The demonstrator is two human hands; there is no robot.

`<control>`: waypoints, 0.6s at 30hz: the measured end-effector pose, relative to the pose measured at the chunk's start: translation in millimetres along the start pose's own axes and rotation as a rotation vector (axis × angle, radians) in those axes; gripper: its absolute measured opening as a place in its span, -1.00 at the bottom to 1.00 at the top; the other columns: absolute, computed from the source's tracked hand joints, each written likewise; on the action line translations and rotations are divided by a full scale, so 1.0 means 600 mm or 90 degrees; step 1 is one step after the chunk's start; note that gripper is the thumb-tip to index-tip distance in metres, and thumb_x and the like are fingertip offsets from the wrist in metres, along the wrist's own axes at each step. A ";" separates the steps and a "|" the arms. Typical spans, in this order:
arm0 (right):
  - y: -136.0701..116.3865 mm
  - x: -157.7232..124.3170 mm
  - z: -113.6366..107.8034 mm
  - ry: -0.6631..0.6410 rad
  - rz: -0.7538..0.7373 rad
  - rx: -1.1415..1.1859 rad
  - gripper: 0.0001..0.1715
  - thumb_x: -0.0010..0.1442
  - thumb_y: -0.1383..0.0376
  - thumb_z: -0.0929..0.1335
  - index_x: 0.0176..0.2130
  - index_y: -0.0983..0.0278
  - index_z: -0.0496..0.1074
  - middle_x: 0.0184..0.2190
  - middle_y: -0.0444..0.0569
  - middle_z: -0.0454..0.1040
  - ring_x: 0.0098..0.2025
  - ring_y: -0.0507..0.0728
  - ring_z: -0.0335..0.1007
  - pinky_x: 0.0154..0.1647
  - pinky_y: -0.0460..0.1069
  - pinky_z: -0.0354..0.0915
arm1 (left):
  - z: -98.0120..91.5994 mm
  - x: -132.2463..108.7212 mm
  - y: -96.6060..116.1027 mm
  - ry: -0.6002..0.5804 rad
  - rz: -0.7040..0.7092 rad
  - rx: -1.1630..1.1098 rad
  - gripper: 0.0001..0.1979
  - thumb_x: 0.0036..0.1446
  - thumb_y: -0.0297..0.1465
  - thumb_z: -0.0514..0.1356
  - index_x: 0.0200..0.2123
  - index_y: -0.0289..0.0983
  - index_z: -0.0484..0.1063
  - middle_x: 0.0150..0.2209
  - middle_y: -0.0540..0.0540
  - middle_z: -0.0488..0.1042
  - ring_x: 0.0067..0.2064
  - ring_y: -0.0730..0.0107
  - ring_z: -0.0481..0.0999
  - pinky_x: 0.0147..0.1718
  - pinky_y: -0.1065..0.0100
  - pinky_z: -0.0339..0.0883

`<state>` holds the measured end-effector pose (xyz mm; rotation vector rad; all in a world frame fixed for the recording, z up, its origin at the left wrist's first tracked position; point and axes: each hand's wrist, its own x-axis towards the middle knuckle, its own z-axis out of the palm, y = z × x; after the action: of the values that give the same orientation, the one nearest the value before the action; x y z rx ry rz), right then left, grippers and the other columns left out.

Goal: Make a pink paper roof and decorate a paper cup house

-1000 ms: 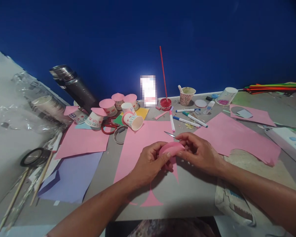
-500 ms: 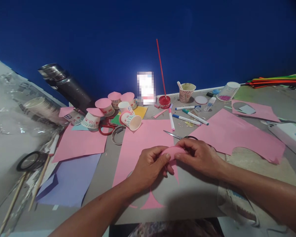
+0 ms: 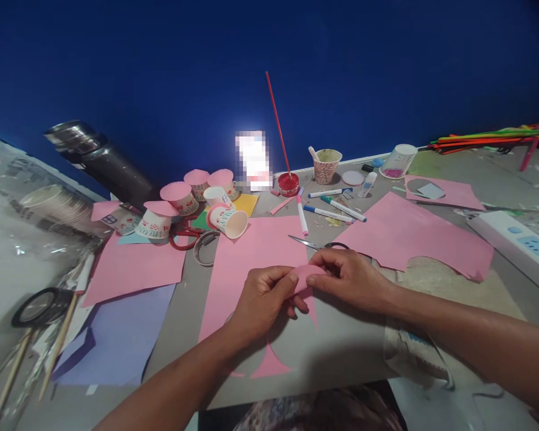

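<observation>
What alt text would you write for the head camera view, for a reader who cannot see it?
The left hand and right hand pinch a small pink paper piece between them above a grey table. Scissors lie just beyond, with large pink sheets, decorated paper cups and markers farther back.

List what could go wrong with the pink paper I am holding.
The pink paper piece is pinched between the left hand and the right hand; pulling apart might tear or crease it. The scissors lie just behind the right hand, so knuckles could catch the blades. The red pot with its tall stick might tip if reached over.
</observation>
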<state>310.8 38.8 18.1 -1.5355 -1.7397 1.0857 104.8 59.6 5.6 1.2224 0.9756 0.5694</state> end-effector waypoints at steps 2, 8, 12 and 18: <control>0.001 -0.001 0.000 -0.001 -0.009 -0.003 -0.78 0.16 0.15 0.39 -0.34 0.26 0.52 -0.49 -0.18 0.44 -0.42 0.03 0.25 -0.40 -0.05 0.12 | 0.001 0.000 0.000 0.003 -0.004 -0.002 -0.62 0.23 -0.14 0.29 -0.25 -0.40 0.63 -0.52 -0.21 0.64 -0.53 0.32 0.59 -0.50 0.36 0.44; 0.003 -0.004 -0.001 -0.004 -0.036 0.024 -0.75 0.22 0.15 0.38 -0.36 0.25 0.56 -0.51 -0.17 0.47 -0.45 0.02 0.26 -0.43 -0.06 0.10 | 0.002 0.000 -0.007 0.011 0.017 0.033 -0.62 0.26 -0.15 0.26 -0.43 -0.34 0.54 -0.53 -0.18 0.62 -0.47 0.24 0.66 -0.49 0.37 0.43; 0.004 -0.003 0.002 0.023 -0.065 0.018 -0.78 0.20 0.17 0.41 -0.39 0.24 0.57 -0.50 -0.17 0.49 -0.45 0.01 0.25 -0.43 -0.07 0.11 | 0.007 -0.002 -0.004 0.011 0.022 0.078 -0.62 0.29 -0.16 0.23 -0.43 -0.34 0.56 -0.52 -0.17 0.62 -0.45 0.25 0.65 -0.46 0.37 0.43; 0.007 0.002 0.002 0.051 -0.054 0.047 -0.77 0.18 0.19 0.39 -0.44 0.24 0.53 -0.54 -0.17 0.49 -0.47 0.03 0.29 -0.43 -0.06 0.15 | 0.012 -0.004 0.006 -0.017 0.024 0.047 -0.71 0.22 -0.22 0.29 -0.33 -0.36 0.62 -0.46 -0.17 0.64 -0.43 0.32 0.60 -0.40 0.35 0.42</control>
<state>311.7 40.0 13.4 -1.4275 -1.6767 1.0210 110.3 54.9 9.9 1.3137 0.9593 0.5497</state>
